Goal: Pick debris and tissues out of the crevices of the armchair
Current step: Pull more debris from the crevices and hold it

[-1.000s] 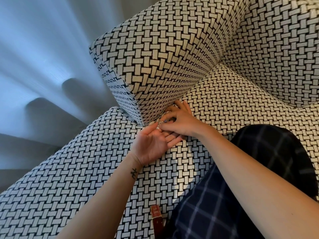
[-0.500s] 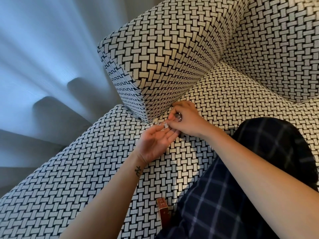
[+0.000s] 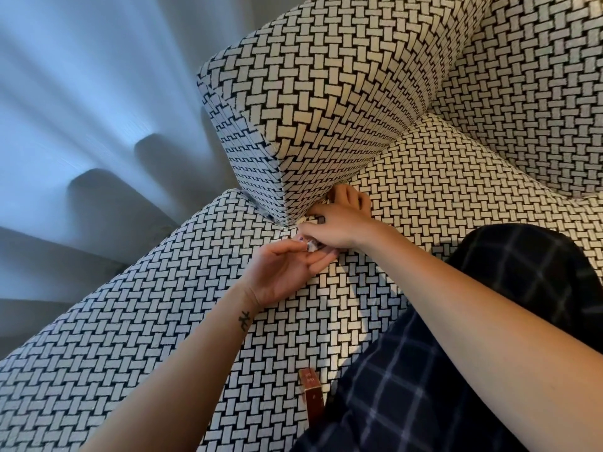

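picking looks midway: the left hand (image 3: 280,272), cupped palm-up over the seat cushion (image 3: 195,288), pinches gathered tissue scraps (image 3: 308,246). the right hand (image 3: 342,223) digs into the crevice (image 3: 368,164) under the armrest (image 3: 326,93), its grasp hidden. one pale scrap (image 3: 302,219) sits wedged there, not yet pulled out.

left hand (image 3: 281,272) holding debris (image 3: 309,246), right hand (image 3: 339,226) at armrest crevice (image 3: 375,158)

- Cool, bluish daylight is let in through the curtain (image 3: 75,102) on the left; its folds are smeared and soft.
- The armchair (image 3: 329,93) weave is rendered sharp, and warmer-toned towards the right.
- Straight edges are bent by wide-angle distortion at the frame borders.
- Soft shadow is thrown beside the forearm (image 3: 473,321).
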`<state>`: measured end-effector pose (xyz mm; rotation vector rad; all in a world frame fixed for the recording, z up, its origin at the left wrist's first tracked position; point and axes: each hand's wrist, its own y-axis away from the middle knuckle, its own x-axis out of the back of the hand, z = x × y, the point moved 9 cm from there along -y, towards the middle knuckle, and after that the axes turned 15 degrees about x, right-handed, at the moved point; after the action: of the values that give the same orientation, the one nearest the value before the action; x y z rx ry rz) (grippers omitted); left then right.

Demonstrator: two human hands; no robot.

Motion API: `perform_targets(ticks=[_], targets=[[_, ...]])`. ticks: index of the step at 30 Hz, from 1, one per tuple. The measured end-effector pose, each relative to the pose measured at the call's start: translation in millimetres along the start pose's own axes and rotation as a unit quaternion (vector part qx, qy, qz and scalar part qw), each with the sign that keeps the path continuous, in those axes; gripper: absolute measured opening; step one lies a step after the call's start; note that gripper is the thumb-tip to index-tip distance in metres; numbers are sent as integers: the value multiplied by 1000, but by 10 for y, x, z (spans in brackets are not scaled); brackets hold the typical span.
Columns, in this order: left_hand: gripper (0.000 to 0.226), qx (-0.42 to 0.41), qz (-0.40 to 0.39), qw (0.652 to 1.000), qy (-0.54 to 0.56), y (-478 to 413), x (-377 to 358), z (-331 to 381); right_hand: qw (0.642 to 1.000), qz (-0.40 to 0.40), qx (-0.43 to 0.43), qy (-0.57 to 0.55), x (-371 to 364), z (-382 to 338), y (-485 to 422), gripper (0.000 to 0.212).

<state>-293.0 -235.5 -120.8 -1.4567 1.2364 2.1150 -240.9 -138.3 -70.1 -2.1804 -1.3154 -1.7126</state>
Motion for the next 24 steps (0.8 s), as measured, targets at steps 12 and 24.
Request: perform_targets(ticks=[12,24], targets=[[56,15,-2,999,-42,-71,-62,18,991,125,-13,-34,-114,88,-134,44],[47,10,-15,1000,0,-82,-26,33,965,190,56,-170,11,142,202,32]])
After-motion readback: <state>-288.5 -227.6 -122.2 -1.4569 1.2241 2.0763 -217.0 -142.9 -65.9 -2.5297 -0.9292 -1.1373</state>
